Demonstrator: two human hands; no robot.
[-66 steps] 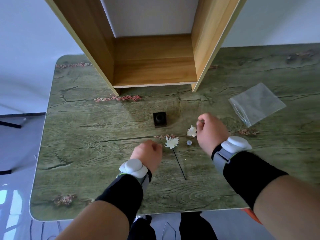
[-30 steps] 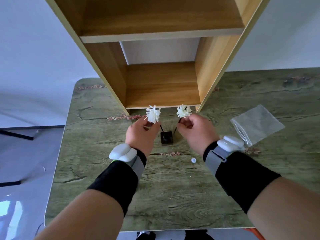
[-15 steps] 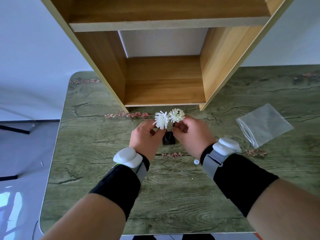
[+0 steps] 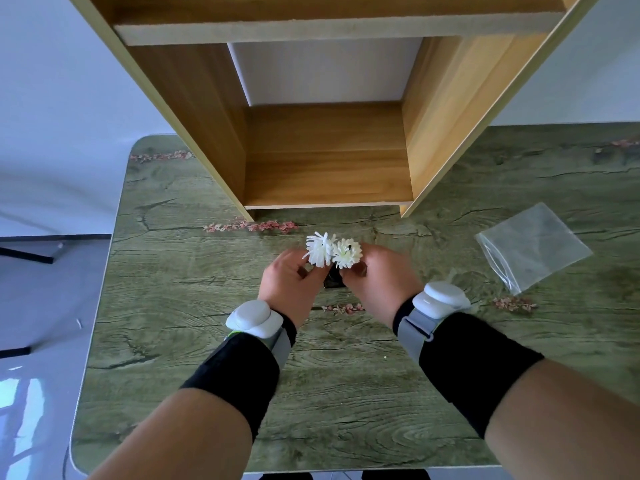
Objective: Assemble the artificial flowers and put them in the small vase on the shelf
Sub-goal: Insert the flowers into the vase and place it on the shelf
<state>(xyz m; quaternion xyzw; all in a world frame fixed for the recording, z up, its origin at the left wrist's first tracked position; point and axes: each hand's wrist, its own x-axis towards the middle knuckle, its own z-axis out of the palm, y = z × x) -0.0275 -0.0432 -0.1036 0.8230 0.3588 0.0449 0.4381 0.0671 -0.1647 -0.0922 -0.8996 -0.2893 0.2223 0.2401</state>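
Note:
Two white artificial flowers stand side by side just above the small black vase (image 4: 333, 281), which shows only as a dark sliver between my hands. My left hand (image 4: 289, 287) pinches the stem under the left flower (image 4: 318, 249). My right hand (image 4: 379, 278) pinches the stem under the right flower (image 4: 347, 253). The two blooms touch each other. Their stems are hidden by my fingers, so I cannot tell whether they sit inside the vase. The vase rests on the green table (image 4: 207, 306), in front of the wooden shelf (image 4: 327, 174).
The shelf's lowest compartment opens toward me, its side panels (image 4: 207, 133) slanting outward. A clear plastic bag (image 4: 533, 245) lies on the table at the right. A tiny white speck (image 4: 385, 357) lies near my right wrist. The table's left edge drops to the floor.
Both hands lifted the flowers off the table, brought them together over the vase, and have lowered slightly since half a second ago. The blooms now touch.

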